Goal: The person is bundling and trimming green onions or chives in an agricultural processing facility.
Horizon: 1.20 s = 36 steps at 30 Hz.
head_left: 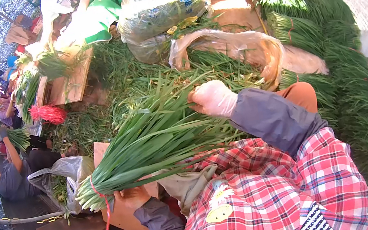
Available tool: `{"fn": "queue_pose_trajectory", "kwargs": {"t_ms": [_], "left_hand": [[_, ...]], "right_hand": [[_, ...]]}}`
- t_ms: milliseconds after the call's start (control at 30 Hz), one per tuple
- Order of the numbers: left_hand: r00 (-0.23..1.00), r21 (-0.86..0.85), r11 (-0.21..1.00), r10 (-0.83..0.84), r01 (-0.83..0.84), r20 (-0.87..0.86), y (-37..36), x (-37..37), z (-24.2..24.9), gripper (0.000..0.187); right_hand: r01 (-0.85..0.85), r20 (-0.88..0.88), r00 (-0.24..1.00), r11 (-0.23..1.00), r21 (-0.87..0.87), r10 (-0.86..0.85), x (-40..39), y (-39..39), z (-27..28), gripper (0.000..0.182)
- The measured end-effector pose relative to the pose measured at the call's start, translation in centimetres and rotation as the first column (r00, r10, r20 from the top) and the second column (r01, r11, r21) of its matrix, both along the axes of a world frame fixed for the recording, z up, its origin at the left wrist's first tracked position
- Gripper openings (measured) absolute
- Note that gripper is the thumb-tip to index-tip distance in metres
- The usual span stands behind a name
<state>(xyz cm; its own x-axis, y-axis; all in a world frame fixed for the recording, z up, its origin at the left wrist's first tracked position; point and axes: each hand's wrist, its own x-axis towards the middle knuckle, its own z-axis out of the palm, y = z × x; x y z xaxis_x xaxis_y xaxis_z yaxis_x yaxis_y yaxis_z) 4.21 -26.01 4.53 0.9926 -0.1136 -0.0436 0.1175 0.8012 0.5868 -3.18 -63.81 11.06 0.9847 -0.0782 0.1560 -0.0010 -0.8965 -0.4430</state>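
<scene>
A large bundle of long green leaves [149, 141] lies slantwise in front of me, its pale stem ends at the lower left. A red tie [97, 192] goes round the stems, with one end hanging down. My left hand [133, 198] is closed on the bundle from below, beside the tie, with its fingers partly hidden. At the upper right side of the leaves is my right hand [215, 99], pale and perhaps gloved. Its fingers are curled together near the leaf tips; what they pinch is too small to make out.
Tied green bundles [352, 65] are stacked along the right. Loose leaves [123, 76] cover the ground ahead, near a clear plastic bag [163, 10]. Red ties [48, 114] lie by a wooden board [72, 80]. A person [12, 175] sits at the left; another [73, 16] is at the top.
</scene>
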Motion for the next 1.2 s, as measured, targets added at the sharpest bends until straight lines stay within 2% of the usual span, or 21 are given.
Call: {"fn": "queue_pose_trajectory", "kwargs": {"t_ms": [67,100,133,200,267,300,333,367,400,433,467,500,600,667,733,767,867,900,1000,1100,1200], "left_hand": [[0.990,0.026,0.994,0.110,-0.108,-0.093,-1.3,0.2,0.4,0.054],[0.990,0.087,0.991,0.107,-0.099,-0.095,-1.8,0.4,0.3,0.050],[0.979,0.094,0.988,0.135,-0.122,-0.152,-2.3,0.8,0.3,0.049],[0.946,0.116,0.980,0.190,-0.164,-0.264,-2.9,1.2,0.4,0.047],[0.962,0.187,0.973,0.173,-0.134,-0.212,-3.1,1.5,1.2,0.044],[0.956,0.191,0.971,0.185,-0.142,-0.227,-2.5,1.7,1.0,0.043],[0.949,0.204,0.968,0.196,-0.147,-0.246,-1.6,1.9,0.7,0.043],[0.945,0.215,0.966,0.198,-0.143,-0.259,-0.3,2.5,-0.2,0.043],[0.938,0.227,0.961,0.219,-0.160,-0.268,0.0,2.7,-0.2,0.043],[0.931,0.232,0.956,0.242,-0.180,-0.275,0.0,2.8,-0.2,0.043],[0.921,0.241,0.950,0.267,-0.201,-0.285,0.1,2.9,-0.2,0.043],[0.924,0.198,0.954,0.275,-0.227,-0.265,0.5,3.1,-0.9,0.044],[0.937,0.086,0.966,0.257,-0.244,-0.236,0.3,4.3,-1.0,0.045],[0.934,0.036,0.977,0.213,-0.212,-0.288,-1.6,3.3,1.1,0.045],[0.931,0.053,0.970,0.243,-0.238,-0.271,-1.6,3.8,0.7,0.046],[0.931,0.059,0.966,0.258,-0.251,-0.259,-1.5,4.2,0.5,0.046],[0.938,-0.020,0.979,0.187,-0.201,-0.292,-1.5,4.9,0.5,0.046],[0.940,-0.023,0.980,0.182,-0.197,-0.290,-1.9,4.9,0.6,0.046],[0.953,-0.016,0.989,0.137,-0.147,-0.269,-2.9,4.7,1.1,0.047],[0.969,0.015,0.997,0.077,-0.076,-0.235,-3.5,4.3,1.5,0.050],[0.969,0.074,0.994,0.094,-0.078,-0.229,-4.2,4.3,1.9,0.053]], "right_hand": [[0.075,0.098,0.990,0.969,0.234,-0.100,1.2,-0.5,-3.4,0.025],[0.105,0.108,0.970,0.772,0.627,-0.220,1.6,-0.4,-3.5,0.024],[0.032,0.047,0.919,0.192,0.981,-0.393,2.0,-0.1,-3.9,0.019],[-0.058,0.054,0.949,-0.007,0.998,-0.310,0.5,-2.3,-4.5,0.020],[-0.153,0.100,0.963,-0.204,0.967,-0.250,-1.6,-5.9,-5.0,0.025],[0.195,-0.173,0.976,0.171,0.966,-0.135,-2.6,-6.2,-4.9,0.028],[0.267,-0.201,0.964,0.635,0.725,-0.176,-3.8,-6.6,-5.6,0.026],[0.278,-0.204,0.953,0.918,0.284,-0.226,-5.1,-7.1,-6.7,0.024],[0.224,-0.172,0.948,0.945,-0.240,-0.269,-5.6,-7.6,-7.2,0.023],[0.347,-0.322,0.896,0.935,0.077,-0.306,-5.6,-8.5,-6.0,0.023],[0.473,-0.477,0.835,0.803,0.363,-0.277,-5.6,-9.1,-4.6,0.023],[0.487,-0.404,0.867,0.666,0.565,-0.291,-6.0,-9.0,-4.5,0.027],[0.315,-0.166,0.949,0.843,0.437,-0.269,-6.9,-8.9,-2.3,0.023],[0.347,-0.206,0.938,0.731,0.587,-0.279,-7.1,-9.1,-1.7,0.023],[0.373,-0.252,0.926,0.589,0.717,-0.280,-7.4,-9.1,-1.4,0.022],[0.246,-0.088,0.961,0.665,0.705,-0.263,-7.8,-8.9,-1.5,0.017],[0.170,0.156,0.910,0.688,0.706,-0.384,-7.3,-7.0,0.7,0.010],[0.061,0.391,0.852,0.807,0.587,-0.348,-6.6,-6.9,1.3,0.008],[-0.036,0.544,0.838,0.992,0.120,-0.036,-4.5,-6.5,4.8,0.014],[0.007,0.380,0.924,0.991,-0.136,0.046,-1.0,-5.2,5.3,0.027],[0.005,0.210,0.975,0.944,-0.329,0.068,1.8,-3.3,4.6,0.018]]}}
